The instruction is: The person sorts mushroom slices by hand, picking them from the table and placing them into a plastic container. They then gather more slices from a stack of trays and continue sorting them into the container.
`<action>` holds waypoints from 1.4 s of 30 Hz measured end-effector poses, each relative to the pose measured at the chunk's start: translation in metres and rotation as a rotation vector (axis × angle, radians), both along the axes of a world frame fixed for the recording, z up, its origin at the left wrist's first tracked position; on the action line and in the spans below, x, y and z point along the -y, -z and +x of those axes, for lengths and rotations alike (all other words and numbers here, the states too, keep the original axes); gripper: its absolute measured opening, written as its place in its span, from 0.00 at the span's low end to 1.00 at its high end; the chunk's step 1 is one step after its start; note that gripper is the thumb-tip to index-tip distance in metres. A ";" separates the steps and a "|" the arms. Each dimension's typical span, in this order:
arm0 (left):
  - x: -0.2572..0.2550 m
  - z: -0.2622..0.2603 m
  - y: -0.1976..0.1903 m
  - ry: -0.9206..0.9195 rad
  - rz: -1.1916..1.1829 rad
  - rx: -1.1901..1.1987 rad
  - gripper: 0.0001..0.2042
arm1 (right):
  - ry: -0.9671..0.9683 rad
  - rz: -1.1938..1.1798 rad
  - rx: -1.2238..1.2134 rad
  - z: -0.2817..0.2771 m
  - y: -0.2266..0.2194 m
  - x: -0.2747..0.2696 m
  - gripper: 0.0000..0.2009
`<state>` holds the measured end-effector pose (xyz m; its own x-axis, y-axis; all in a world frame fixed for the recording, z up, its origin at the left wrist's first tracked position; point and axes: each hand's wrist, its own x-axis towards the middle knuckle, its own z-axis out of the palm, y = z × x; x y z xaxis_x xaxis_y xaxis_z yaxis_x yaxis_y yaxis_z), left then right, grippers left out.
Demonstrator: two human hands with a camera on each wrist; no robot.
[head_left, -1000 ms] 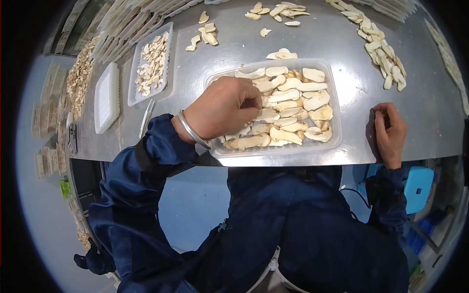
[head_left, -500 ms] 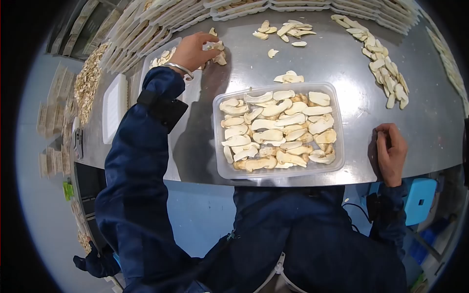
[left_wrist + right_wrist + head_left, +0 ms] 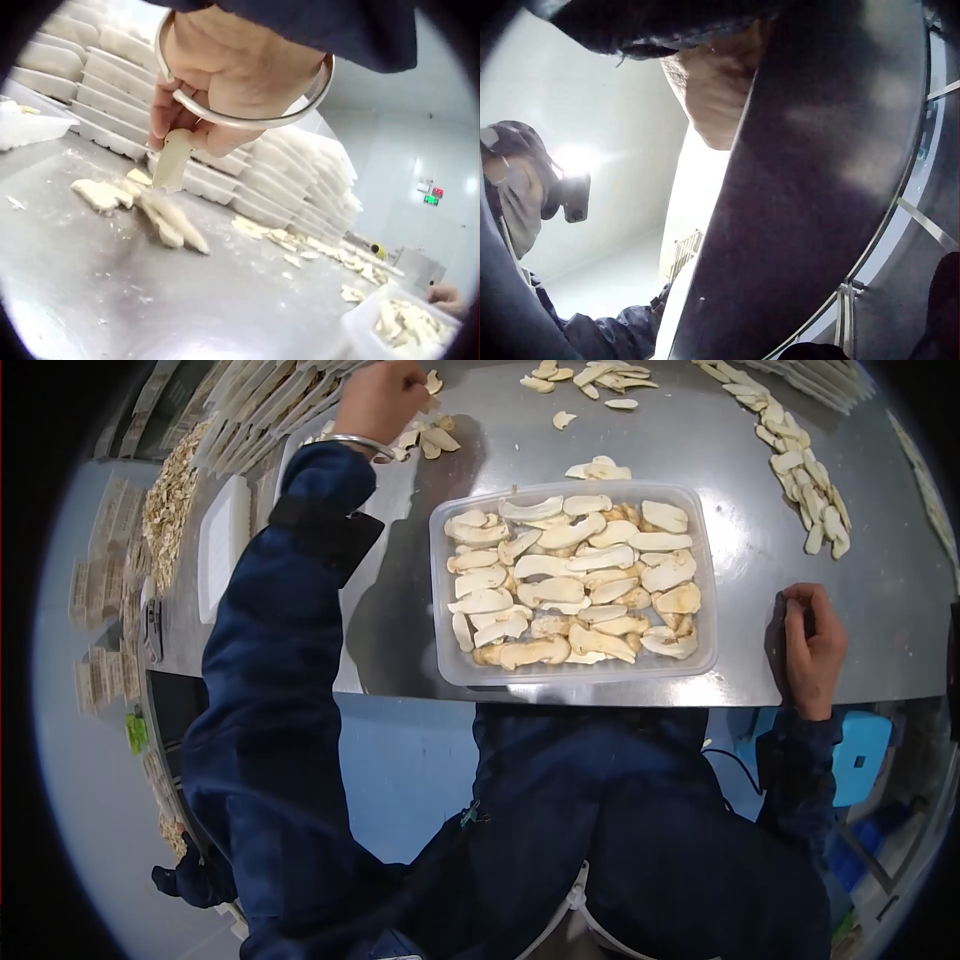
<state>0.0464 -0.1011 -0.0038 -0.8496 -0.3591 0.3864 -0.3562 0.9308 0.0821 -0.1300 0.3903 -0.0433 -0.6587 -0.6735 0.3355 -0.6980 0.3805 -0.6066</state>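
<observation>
Out at the far left of the table, my left hand [image 3: 383, 402] pinches a pale mushroom slice [image 3: 172, 161] between thumb and fingers, as the left wrist view shows. Just below it lies a small pile of mushroom slices [image 3: 432, 438]. A clear plastic tray [image 3: 575, 678] sits near the front edge, with overlapping mushroom slices [image 3: 548, 565] laid in rows. To the tray's right, my right hand [image 3: 815, 650] rests at the table edge, fingers loosely curled, with nothing visible in it. The right wrist view mostly shows the table's underside.
Stacked trays [image 3: 265, 420] crowd the back left. A white tray [image 3: 225, 550] lies beside my left sleeve. Loose slices [image 3: 600, 468] lie just behind the filled tray, and more slices [image 3: 610, 378] farther back. A long band of slices [image 3: 800, 475] runs along the right.
My left hand has left the filled tray, reached out to the small pile at the back left and moved slightly farther away. My right hand stays in place; the head view has shifted a little.
</observation>
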 end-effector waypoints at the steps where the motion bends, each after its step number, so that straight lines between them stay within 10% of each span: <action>1: -0.006 0.011 -0.011 -0.011 0.141 -0.051 0.11 | -0.001 -0.007 0.017 0.000 0.001 0.000 0.03; 10: -0.182 0.119 -0.048 -0.094 1.298 -0.059 0.06 | -0.009 0.018 0.027 -0.001 0.000 -0.001 0.03; 15: -0.214 0.143 -0.028 -0.224 1.412 -0.065 0.04 | -0.002 0.028 0.005 -0.001 0.001 -0.002 0.04; 27: -0.224 0.144 -0.016 -0.046 0.780 0.008 0.05 | -0.018 0.034 -0.038 -0.003 0.002 -0.002 0.03; 42: -0.187 0.118 -0.035 -0.010 0.643 0.018 0.03 | -0.034 0.012 -0.032 -0.003 -0.001 0.000 0.03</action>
<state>0.1646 0.0855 0.0313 -0.8496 -0.5219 0.0770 -0.3707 0.6945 0.6166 -0.1325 0.3898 -0.0423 -0.6245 -0.6993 0.3479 -0.7298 0.3638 -0.5788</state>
